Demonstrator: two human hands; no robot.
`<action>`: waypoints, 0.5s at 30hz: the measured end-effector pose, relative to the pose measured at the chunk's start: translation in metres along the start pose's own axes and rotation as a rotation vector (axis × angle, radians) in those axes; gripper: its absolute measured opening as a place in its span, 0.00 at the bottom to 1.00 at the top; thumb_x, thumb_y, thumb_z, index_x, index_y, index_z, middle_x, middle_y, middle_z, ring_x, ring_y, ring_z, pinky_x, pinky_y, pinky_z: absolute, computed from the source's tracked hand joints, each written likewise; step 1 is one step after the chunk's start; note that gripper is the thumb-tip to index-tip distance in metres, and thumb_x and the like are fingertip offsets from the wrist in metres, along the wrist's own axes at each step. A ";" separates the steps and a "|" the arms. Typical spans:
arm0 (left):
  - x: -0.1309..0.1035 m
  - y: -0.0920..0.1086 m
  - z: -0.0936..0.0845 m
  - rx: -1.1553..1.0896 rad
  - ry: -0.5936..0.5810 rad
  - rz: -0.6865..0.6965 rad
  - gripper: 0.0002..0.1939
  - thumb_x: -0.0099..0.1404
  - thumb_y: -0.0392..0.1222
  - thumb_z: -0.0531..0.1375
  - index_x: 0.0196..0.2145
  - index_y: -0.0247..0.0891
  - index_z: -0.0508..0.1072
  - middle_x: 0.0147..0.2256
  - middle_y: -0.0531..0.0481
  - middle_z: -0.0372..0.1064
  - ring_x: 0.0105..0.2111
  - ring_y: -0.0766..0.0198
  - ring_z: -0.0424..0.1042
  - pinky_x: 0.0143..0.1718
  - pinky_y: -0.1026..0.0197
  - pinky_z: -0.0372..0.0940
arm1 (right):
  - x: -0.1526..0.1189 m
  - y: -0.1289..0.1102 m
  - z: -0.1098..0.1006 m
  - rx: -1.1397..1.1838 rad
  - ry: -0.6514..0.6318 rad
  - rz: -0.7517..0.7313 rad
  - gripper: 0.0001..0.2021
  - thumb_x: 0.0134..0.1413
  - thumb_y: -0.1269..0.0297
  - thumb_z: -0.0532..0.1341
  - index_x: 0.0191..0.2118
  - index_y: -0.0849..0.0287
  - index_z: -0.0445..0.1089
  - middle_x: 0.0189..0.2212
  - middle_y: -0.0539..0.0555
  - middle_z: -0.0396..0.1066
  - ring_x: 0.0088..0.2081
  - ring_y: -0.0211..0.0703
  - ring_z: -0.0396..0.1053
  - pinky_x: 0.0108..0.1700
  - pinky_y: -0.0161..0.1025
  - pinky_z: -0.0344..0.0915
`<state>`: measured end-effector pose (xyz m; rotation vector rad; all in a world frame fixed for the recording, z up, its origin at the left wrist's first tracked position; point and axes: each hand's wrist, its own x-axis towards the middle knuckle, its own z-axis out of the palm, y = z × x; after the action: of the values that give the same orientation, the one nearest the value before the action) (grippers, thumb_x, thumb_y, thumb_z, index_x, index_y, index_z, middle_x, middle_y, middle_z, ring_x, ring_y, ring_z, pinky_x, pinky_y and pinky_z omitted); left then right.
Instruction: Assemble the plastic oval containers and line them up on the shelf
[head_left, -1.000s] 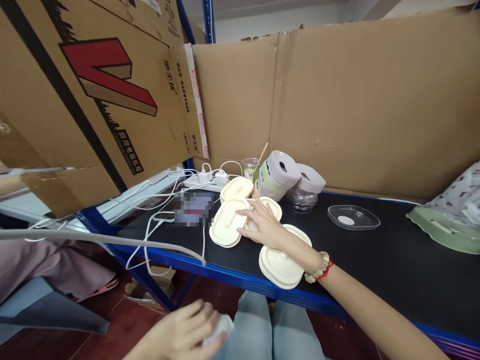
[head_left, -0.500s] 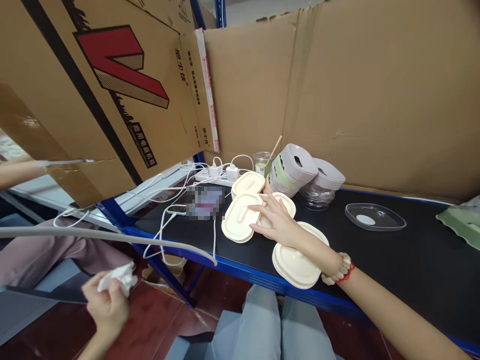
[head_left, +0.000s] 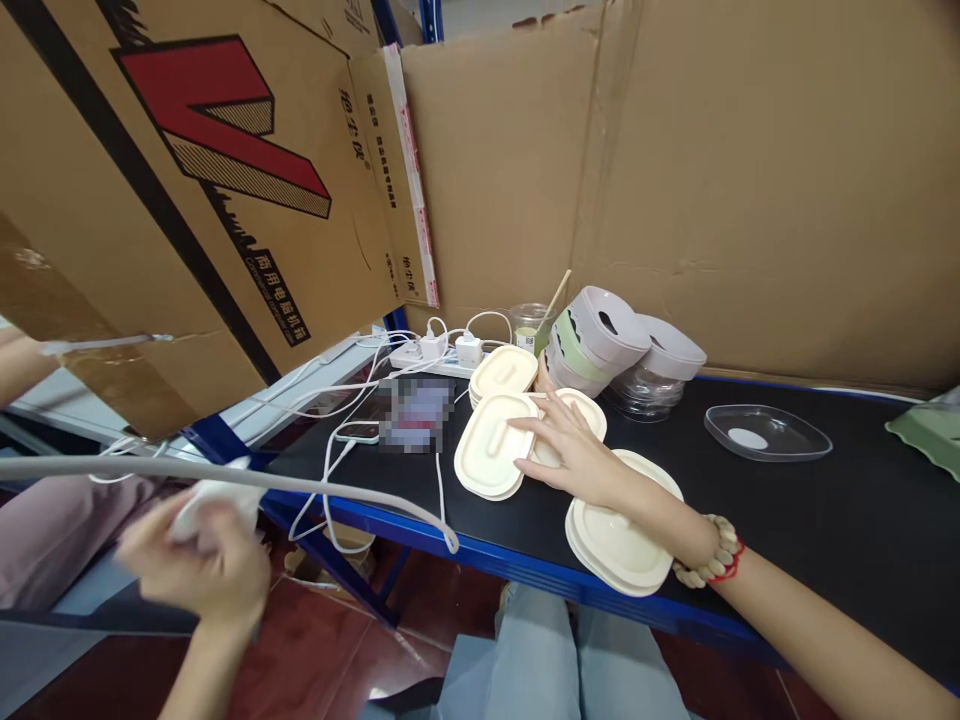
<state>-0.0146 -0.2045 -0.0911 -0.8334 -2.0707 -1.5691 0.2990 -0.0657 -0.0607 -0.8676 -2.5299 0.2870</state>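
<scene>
R hand: your right hand point(head_left: 574, 455) lies flat, fingers spread, grip released, palm down on the cream lids point(head_left: 495, 457) at the worktop's front-centre; it touches two of them, nothing clenched.
L hand: your left hand point(head_left: 202, 570) is low, off the worktop's left edge, blurred, grip clenched on a white cloth point(head_left: 206, 500).
Worktop: black worktop point(head_left: 825, 520) w/ blue front rail.
Lids nearby: another cream lid stack point(head_left: 619, 540) sits just under your R wrist; one more cream lid point(head_left: 504, 370) lies behind.
Behind lids: tilted stack of containers point(head_left: 592, 345), lilac and green, leans next to clear tubs w/ a lilac lid point(head_left: 660, 370); clear cup point(head_left: 526, 325) w/ a wooden stick in it.
Right side: clear shallow tray point(head_left: 766, 434) lies apart; green lid edge point(head_left: 930, 430) at far right.
Left side: white power strip point(head_left: 435, 355) w/ chargers, white cables trail over the front edge; phone point(head_left: 358, 432) beside a blurred patch.
In the way: grey cable point(head_left: 225, 475) crosses in front of your L hand.
Writing: cardboard walls point(head_left: 675, 190) all round; big red "V" mark on the left box, Chinese print beside it too small to read.
</scene>
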 end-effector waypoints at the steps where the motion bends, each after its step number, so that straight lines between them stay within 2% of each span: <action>1: 0.011 0.016 0.002 0.116 -0.006 -0.032 0.13 0.56 0.52 0.51 0.33 0.41 0.65 0.29 0.51 0.61 0.40 0.53 0.67 0.47 0.49 0.62 | 0.000 0.000 0.000 -0.002 0.001 -0.001 0.22 0.58 0.49 0.58 0.55 0.52 0.68 0.61 0.62 0.56 0.68 0.59 0.41 0.62 0.66 0.47; 3: 0.026 0.038 0.005 0.274 -0.292 -0.103 0.11 0.54 0.49 0.55 0.32 0.42 0.71 0.26 0.52 0.65 0.35 0.55 0.69 0.41 0.53 0.65 | 0.000 -0.002 -0.001 -0.010 0.005 -0.003 0.22 0.58 0.50 0.59 0.54 0.52 0.68 0.61 0.63 0.56 0.68 0.59 0.40 0.61 0.66 0.48; 5: 0.033 0.046 0.009 0.347 -0.463 -0.134 0.10 0.55 0.48 0.56 0.30 0.43 0.74 0.24 0.53 0.67 0.34 0.55 0.71 0.39 0.55 0.66 | 0.000 -0.003 -0.001 -0.018 0.008 -0.005 0.21 0.57 0.51 0.59 0.54 0.53 0.68 0.61 0.63 0.56 0.68 0.59 0.40 0.61 0.65 0.49; 8: 0.039 0.043 0.016 0.339 -0.507 -0.149 0.09 0.54 0.46 0.57 0.27 0.42 0.75 0.25 0.50 0.71 0.38 0.52 0.73 0.41 0.54 0.66 | 0.000 -0.004 -0.002 -0.013 0.005 -0.009 0.21 0.57 0.51 0.60 0.54 0.53 0.69 0.62 0.63 0.54 0.68 0.59 0.39 0.61 0.65 0.48; 11: 0.041 0.037 0.024 0.208 -0.533 -0.130 0.08 0.50 0.45 0.58 0.26 0.41 0.73 0.34 0.48 0.76 0.44 0.51 0.73 0.49 0.52 0.65 | 0.000 -0.004 -0.003 0.004 -0.011 0.010 0.22 0.58 0.50 0.59 0.55 0.52 0.68 0.62 0.63 0.55 0.68 0.59 0.39 0.62 0.64 0.48; 15: 0.040 0.029 0.028 0.082 -0.419 -0.065 0.16 0.50 0.48 0.54 0.34 0.39 0.73 0.47 0.44 0.75 0.50 0.51 0.70 0.56 0.50 0.61 | 0.000 -0.004 -0.004 -0.002 -0.023 0.010 0.22 0.58 0.50 0.58 0.55 0.53 0.68 0.60 0.63 0.57 0.69 0.59 0.38 0.62 0.65 0.46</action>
<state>-0.0238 -0.1637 -0.0524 -1.1541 -2.4538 -1.4222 0.2992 -0.0683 -0.0560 -0.8833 -2.5482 0.3000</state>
